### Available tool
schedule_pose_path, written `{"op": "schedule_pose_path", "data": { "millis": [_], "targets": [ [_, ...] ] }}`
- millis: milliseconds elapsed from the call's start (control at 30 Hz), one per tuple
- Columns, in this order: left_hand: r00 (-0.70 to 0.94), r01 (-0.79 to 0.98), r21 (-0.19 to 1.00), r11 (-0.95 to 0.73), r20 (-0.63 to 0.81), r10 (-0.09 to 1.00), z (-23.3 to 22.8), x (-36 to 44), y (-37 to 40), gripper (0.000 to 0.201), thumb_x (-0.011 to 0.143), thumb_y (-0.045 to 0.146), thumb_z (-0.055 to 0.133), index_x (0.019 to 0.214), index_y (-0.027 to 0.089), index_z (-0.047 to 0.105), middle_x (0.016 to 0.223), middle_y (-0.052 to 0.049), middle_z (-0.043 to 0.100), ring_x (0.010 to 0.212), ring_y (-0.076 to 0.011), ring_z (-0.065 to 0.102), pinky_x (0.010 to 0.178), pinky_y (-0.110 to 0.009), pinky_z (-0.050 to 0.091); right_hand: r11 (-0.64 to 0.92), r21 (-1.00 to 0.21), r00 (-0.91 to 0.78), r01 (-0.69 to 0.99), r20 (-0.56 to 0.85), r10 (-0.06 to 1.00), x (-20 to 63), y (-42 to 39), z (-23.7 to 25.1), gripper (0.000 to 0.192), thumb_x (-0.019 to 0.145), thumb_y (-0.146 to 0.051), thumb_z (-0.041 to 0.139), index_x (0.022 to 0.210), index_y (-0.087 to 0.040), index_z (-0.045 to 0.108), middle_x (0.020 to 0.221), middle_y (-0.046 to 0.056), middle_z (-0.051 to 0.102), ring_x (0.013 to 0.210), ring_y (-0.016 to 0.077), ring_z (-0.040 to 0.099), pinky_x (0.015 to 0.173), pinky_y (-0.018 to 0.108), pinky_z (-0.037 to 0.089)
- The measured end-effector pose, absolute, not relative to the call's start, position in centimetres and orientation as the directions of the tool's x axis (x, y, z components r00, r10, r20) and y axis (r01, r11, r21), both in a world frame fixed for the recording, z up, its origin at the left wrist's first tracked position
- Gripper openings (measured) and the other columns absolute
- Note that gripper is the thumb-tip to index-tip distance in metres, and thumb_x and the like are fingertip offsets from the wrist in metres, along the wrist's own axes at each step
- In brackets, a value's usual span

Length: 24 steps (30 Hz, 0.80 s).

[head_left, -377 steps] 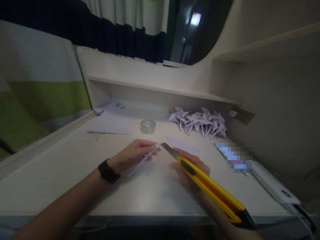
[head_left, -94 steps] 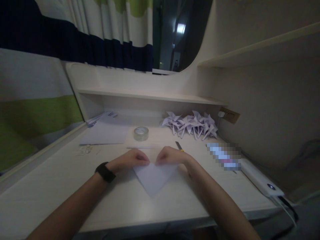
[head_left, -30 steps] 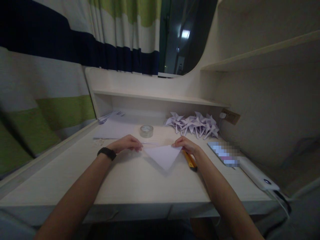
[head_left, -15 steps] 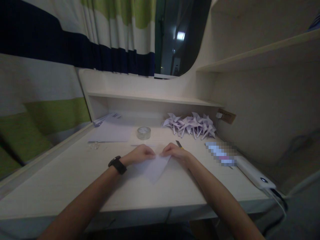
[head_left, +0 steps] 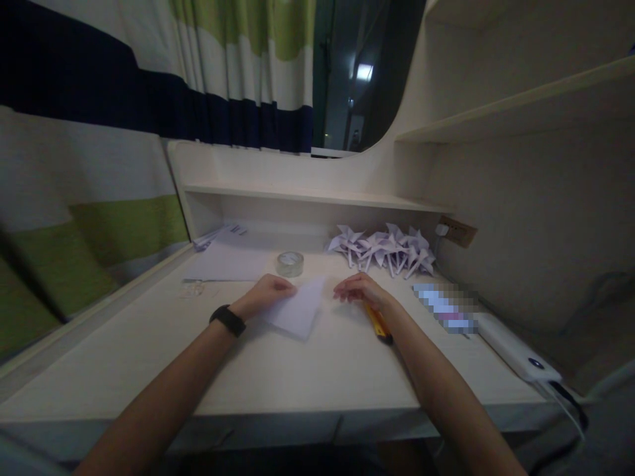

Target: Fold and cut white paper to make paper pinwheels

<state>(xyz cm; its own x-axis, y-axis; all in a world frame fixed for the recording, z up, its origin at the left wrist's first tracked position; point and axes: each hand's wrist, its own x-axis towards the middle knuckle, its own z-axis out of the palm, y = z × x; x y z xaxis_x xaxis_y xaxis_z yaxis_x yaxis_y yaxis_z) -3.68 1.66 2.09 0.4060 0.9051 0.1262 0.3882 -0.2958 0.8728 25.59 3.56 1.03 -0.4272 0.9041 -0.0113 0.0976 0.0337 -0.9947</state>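
Note:
My left hand [head_left: 268, 292], with a dark watch on its wrist, pinches the upper left edge of a white sheet of paper [head_left: 297, 314]. The paper is tilted over the desk. To its right my right hand [head_left: 361, 291] is apart from the sheet, its fingers spread and slightly curled with nothing in them. A yellow utility knife [head_left: 378, 324] lies on the desk under and beside that hand; its blade end is hidden. Behind the paper stands a roll of clear tape [head_left: 290, 264].
White paper pinwheels [head_left: 384, 248] lie heaped at the back right. A stack of paper [head_left: 228, 256] is at the back left, with small scraps [head_left: 193, 289] before it. A blurred-out phone [head_left: 441, 307] and a white power strip [head_left: 513, 347] lie to the right.
My right hand has let go of the paper and moved right, opening its fingers. The left hand has shifted slightly left with the sheet, which has turned. More of the knife shows.

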Motion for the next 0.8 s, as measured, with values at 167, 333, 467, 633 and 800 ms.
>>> {"op": "schedule_pose_path", "data": {
  "millis": [167, 333, 467, 633, 800],
  "targets": [
    [0.051, 0.163, 0.974, -0.157, 0.151, 0.987, 1.0, -2.8, 2.0, 0.040, 0.071, 0.049, 0.069, 0.081, 0.010, 0.071, 0.071, -0.006, 0.067, 0.056, -0.0131, 0.052, 0.048, -0.023, 0.034, 0.035, -0.999, -0.344, 0.023, 0.025, 0.939, 22.1, 3.2, -0.5, 0.042, 0.070, -0.045, 0.074, 0.097, -0.013, 0.072, 0.096, 0.012, 0.073, 0.072, 0.0146, 0.068, 0.057, 0.021, 0.049],
    [0.040, 0.061, 0.989, -0.136, 0.134, 0.990, 0.3, -1.7, 1.7, 0.047, 0.071, 0.046, 0.071, 0.100, 0.009, 0.068, 0.097, -0.014, 0.071, 0.077, -0.0208, 0.064, 0.062, -0.028, 0.048, 0.002, -1.000, -0.249, 0.008, 0.000, 0.969, 19.1, 2.7, -2.6, 0.041, 0.066, -0.051, 0.075, 0.074, -0.011, 0.067, 0.066, 0.007, 0.070, 0.053, 0.0126, 0.062, 0.046, 0.020, 0.040],
    [0.039, 0.281, 0.909, -0.308, 0.310, 0.950, 0.5, -1.1, 1.3, 0.063, 0.072, 0.045, 0.072, 0.125, 0.015, 0.056, 0.121, -0.016, 0.063, 0.096, -0.0264, 0.065, 0.075, -0.034, 0.052, -0.005, -1.000, -0.156, 0.014, -0.007, 0.988, 19.2, 2.4, -2.4, 0.040, 0.070, -0.052, 0.072, 0.073, -0.013, 0.065, 0.058, 0.005, 0.067, 0.045, 0.0117, 0.057, 0.042, 0.021, 0.036],
    [0.292, 0.476, 0.665, -0.576, 0.499, 0.816, 0.0, 0.0, 0.6, 0.086, 0.066, 0.047, 0.077, 0.139, 0.019, 0.042, 0.141, -0.017, 0.047, 0.127, -0.0336, 0.046, 0.102, -0.047, 0.039, 0.056, -0.998, -0.132, 0.033, 0.051, 0.990, 19.0, 1.9, -1.9, 0.042, 0.067, -0.055, 0.073, 0.062, -0.015, 0.062, 0.052, 0.002, 0.061, 0.042, 0.0096, 0.049, 0.043, 0.022, 0.034],
    [0.351, 0.380, 0.724, -0.575, 0.462, 0.814, -0.4, 0.4, 0.3, 0.081, 0.069, 0.044, 0.075, 0.138, 0.018, 0.042, 0.137, -0.018, 0.050, 0.124, -0.0332, 0.048, 0.101, -0.049, 0.038, 0.160, -0.981, -0.107, 0.107, 0.148, 0.983, 18.7, 1.6, -2.0, 0.049, 0.063, -0.062, 0.073, 0.058, -0.016, 0.058, 0.047, -0.001, 0.054, 0.040, 0.0097, 0.047, 0.041, 0.022, 0.032]
  ]
}}
